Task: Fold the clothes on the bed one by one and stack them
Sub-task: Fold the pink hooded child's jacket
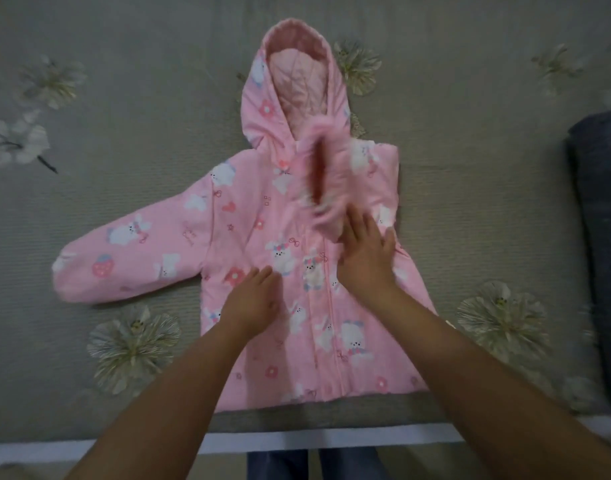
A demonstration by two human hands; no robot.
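We are working on one pink hooded jacket (262,258), which is lying front-up in the middle of the bed (124,109), hood pointing away from us and hem near the bed's front edge. Our left hand (254,301) is lying flat on the left front panel, fingers straight, so that grip is wide and holding nothing. Our right hand (366,252) is also spread, fingers apart on the right chest; its grip is wide too, pressing rather than pinching. The right sleeve (326,188) is lying folded in over the chest, blurred in the picture, cuff opening up toward the hood. The left sleeve (131,254) is stretched out flat to the side.

We judge the step in hand to be flattening the folded-in sleeve. To do it well, we are wanting the sleeve lying straight along the zip line, air pressed out of the padding, and the side edge squared before the other sleeve is brought across to match.

Counting: one jacket, two sleeves, one hood (295,81), two hands. One dark blue fabric thing (601,237) is lying along the bed's right edge; we cannot tell whether it is a folded garment. We are seeing no stack for certain.
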